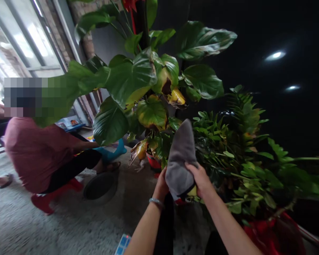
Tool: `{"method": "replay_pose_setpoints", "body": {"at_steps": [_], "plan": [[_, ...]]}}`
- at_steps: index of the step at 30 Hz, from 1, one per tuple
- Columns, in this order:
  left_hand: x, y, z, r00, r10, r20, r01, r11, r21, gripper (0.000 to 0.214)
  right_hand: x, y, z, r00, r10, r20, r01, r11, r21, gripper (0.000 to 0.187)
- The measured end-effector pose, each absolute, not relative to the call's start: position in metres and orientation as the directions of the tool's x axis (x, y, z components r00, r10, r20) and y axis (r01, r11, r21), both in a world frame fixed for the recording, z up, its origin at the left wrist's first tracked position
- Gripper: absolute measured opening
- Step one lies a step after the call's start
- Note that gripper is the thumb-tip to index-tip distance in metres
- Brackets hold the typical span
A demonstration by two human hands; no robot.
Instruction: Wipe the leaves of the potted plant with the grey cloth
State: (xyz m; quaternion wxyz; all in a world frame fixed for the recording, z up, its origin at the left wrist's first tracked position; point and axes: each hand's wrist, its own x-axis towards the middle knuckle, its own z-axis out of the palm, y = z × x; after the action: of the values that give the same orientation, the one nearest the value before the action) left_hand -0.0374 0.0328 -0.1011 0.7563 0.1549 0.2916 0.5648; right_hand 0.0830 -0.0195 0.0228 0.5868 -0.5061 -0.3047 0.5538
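A grey cloth [180, 159] with a dark edge rises to a point in front of the plants, and a bit of yellow shows at its lower right. My right hand [200, 180] is closed on its right side, thumb pressed across the grey face. At the lower left edge is my left hand [162, 186], a bracelet on its wrist. Its fingers pass behind the cloth, so their grip is partly hidden. Just beyond stands a broad-leaved potted plant [133, 76], with some yellow and brown leaves, in a red pot [154, 162].
Leafy plants [244, 170] crowd the right side before a dark glossy wall [276, 78]. At left a person in a pink shirt [39, 152] sits on a red stool [46, 203]. A dark basin [99, 187] and a blue box [123, 244] are on the concrete floor.
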Motion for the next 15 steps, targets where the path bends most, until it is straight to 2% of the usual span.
{"method": "replay_pose_setpoints", "body": {"at_steps": [3,5,8,11,13,15], "plan": [[-0.045,0.034,-0.099,0.206,0.925,-0.319,-0.779,0.352,0.519,0.028,0.078,-0.048,-0.004,0.213,0.928,-0.306,-0.25,-0.251,-0.935,0.038],[-0.049,0.033,-0.1,0.224,0.925,-0.307,-0.788,0.357,0.501,0.03,0.083,-0.069,-0.002,0.191,0.936,-0.296,-0.217,-0.254,-0.942,0.041],[-0.048,0.032,-0.105,0.232,0.94,-0.249,-0.771,0.334,0.543,0.034,0.096,-0.069,0.026,0.174,0.979,-0.108,-0.169,-0.079,-0.982,0.044],[-0.043,0.034,-0.113,0.199,0.943,-0.267,-0.747,0.322,0.581,0.035,0.101,-0.031,0.05,0.25,0.963,0.099,-0.142,0.138,-0.98,0.044],[-0.041,0.035,-0.115,0.191,0.94,-0.284,-0.748,0.326,0.578,0.033,0.096,-0.007,0.045,0.275,0.958,0.079,-0.19,0.135,-0.972,0.041],[-0.041,0.036,-0.115,0.217,0.934,-0.285,-0.755,0.346,0.557,0.032,0.09,0.0,0.026,0.248,0.967,-0.054,-0.239,0.008,-0.971,0.037]]}}
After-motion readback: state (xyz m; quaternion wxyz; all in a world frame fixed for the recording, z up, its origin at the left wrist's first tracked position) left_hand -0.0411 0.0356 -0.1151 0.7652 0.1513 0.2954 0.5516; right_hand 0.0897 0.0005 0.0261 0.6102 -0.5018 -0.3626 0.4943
